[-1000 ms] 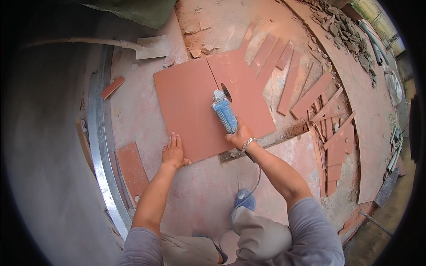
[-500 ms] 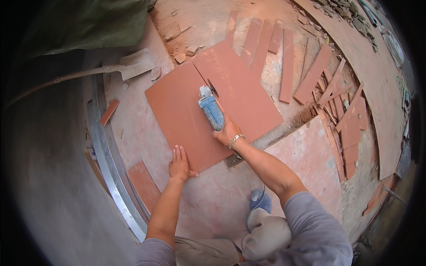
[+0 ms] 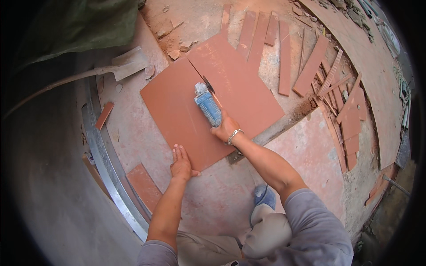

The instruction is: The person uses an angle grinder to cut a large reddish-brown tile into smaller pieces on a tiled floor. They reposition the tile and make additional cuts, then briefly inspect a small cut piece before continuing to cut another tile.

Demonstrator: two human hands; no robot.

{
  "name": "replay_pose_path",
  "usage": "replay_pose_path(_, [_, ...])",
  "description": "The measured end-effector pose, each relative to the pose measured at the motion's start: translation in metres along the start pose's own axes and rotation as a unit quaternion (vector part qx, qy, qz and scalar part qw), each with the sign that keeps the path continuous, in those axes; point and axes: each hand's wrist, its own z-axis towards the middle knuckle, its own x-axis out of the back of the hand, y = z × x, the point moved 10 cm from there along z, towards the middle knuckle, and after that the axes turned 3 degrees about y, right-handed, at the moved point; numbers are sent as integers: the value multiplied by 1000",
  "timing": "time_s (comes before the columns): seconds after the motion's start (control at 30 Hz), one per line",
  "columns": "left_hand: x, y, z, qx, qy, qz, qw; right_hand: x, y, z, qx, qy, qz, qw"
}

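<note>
A large square reddish-brown tile lies flat on the dusty ground before me. My right hand is wrapped round the rear body of a blue angle grinder, and a bracelet circles that wrist. On the grinder's right side, its dark cutting disc stands on edge at the tile, in line with a narrow slit that runs toward the far edge. My left hand rests on the tile's near left edge, fingers stretched forward and thumb out to the side; it holds nothing.
Several cut tile strips and a pile of broken pieces lie to the right. A shovel and a long metal bar are on the left. Tile offcuts lie beside the bar. My blue shoe is close behind the tile.
The whole view has shifted slightly, with the far things higher up. Both hands keep their hold and place; any movement of the grinder along the slit is too small to tell.
</note>
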Motion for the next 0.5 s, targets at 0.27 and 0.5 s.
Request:
replay_pose_path(0.27, [1, 3, 0, -6, 2, -2, 1000, -3, 5, 4, -11, 6, -28, 1000])
replay_pose_path(0.5, [2, 2, -1, -8, -3, -7, 1000, -7, 4, 8, -6, 10, -39, 999])
